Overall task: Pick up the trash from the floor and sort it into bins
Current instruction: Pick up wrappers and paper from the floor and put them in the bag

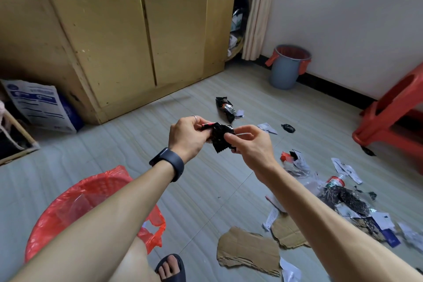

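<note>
- crumpled black foil wrapper [220, 136] is held in mid-air, over the floor and clear of both bins.
- left hand [186, 135]: fingers curled, one edge pinched.
- right hand [249, 144]: thumb and fingertips pinched on the opposite edge.
- risk: slick foil could be torn or dropped if pulled apart.
- risk: mis-sort. the red mesh basket with red liner [91, 185] is near, the grey-blue bucket with red liner [289, 66] is by the wall, so a toss is likely missed.
- risk: torn brown cardboard [247, 252] could be slipped on.

Floor [128, 144] open ahead, litter [348, 199] — stool [389, 103] right
</note>
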A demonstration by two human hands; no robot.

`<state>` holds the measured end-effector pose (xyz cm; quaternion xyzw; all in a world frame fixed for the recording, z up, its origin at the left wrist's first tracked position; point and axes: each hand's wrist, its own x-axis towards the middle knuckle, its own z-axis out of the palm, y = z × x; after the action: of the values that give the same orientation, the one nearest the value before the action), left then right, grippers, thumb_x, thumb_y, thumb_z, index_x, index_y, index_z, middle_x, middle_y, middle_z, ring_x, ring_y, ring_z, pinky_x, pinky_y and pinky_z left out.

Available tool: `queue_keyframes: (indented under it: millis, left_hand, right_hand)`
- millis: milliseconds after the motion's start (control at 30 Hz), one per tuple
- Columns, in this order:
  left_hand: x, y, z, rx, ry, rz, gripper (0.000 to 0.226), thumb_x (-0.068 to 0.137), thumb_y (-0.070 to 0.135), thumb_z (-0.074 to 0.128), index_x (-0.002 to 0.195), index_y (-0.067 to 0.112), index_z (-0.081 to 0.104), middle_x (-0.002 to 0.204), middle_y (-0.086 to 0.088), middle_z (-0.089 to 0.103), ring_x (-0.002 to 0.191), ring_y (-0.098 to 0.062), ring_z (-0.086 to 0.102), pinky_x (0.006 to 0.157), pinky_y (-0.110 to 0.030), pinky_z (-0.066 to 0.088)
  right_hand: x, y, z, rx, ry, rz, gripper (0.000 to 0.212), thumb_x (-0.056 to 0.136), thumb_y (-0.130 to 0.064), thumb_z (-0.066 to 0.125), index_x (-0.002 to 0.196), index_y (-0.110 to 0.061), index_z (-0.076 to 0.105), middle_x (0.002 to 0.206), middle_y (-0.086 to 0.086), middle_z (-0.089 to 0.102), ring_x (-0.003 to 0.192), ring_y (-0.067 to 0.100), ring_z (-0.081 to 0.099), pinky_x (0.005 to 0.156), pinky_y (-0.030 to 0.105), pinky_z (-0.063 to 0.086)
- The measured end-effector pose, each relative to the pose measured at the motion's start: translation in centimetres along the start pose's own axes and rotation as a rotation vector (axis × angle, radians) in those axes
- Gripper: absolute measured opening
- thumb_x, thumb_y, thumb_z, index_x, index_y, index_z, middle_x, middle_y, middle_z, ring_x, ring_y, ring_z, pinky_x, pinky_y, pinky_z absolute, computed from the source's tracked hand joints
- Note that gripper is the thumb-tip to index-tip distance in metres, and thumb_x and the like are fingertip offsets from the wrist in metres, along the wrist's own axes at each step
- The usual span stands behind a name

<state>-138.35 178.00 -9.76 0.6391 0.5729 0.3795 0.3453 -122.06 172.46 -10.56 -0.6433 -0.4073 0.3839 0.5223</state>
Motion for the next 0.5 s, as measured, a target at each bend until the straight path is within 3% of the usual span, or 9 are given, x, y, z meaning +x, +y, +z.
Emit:
queue_keyframes:
  millis: [100,200,333,400,500]
  left_hand:
    - [-0.1,0.2,0.9,0.004,0.05,0.017,0.008,0.077,0.035,0.081,0.084,0.03,0.08,0.076,0.01,0.076,0.077,-0.002,0.072,0.079,-0.026,0.059]
    - [-0.5,0.7,1.1,0.006,-0.004,-0.005,0.019,0.077,0.031,0.077,0.096,0.029,0.08,0.089,0.007,0.077,0.092,-0.005,0.071,0.088,-0.024,0.056]
    - [-0.3,0.7,0.4,-0.289,-0.183,-0.059,0.047,0.06,0.04,0.073,0.106,0.028,0.077,0.094,0.011,0.077,0.097,-0.008,0.071,0.099,-0.035,0.053]
    - [-0.1,0.5,0.1,-0.281,-0.213,-0.022,0.048,0.065,0.044,0.084,0.109,0.026,0.075,0.093,0.01,0.077,0.094,-0.006,0.072,0.1,-0.034,0.052]
    - [0.0,0.4,-0.4,-0.231,-0.195,0.018,0.047,0.068,0.041,0.089,0.111,0.025,0.076,0.088,0.01,0.077,0.089,-0.003,0.072,0.096,-0.033,0.054]
  right_hand:
    - [-0.4,0.0,0.9,-0.135,0.143,-0.102,0.014,0.075,-0.025,0.082,0.084,-0.02,0.073,0.073,-0.004,0.076,0.068,0.012,0.073,0.074,0.039,0.061]
    - [-1.0,-0.6,1.2,-0.09,0.191,-0.186,0.01,0.075,-0.02,0.084,0.083,-0.02,0.078,0.073,-0.007,0.076,0.069,0.007,0.073,0.073,0.033,0.06]
    - [-0.9,-0.8,1.0,0.105,0.094,-0.172,0.017,0.078,-0.005,0.082,0.095,-0.011,0.08,0.086,0.002,0.078,0.082,0.015,0.076,0.085,0.033,0.059]
    - [-0.8,-0.8,0.8,0.208,0.002,-0.123,0.021,0.082,0.001,0.078,0.102,-0.004,0.077,0.093,0.01,0.078,0.089,0.022,0.076,0.089,0.034,0.059]
    - [-1.0,-0.7,0.7,0.308,-0.133,-0.057,0.027,0.087,0.008,0.069,0.112,0.0,0.072,0.1,0.013,0.076,0.091,0.018,0.075,0.084,0.022,0.057]
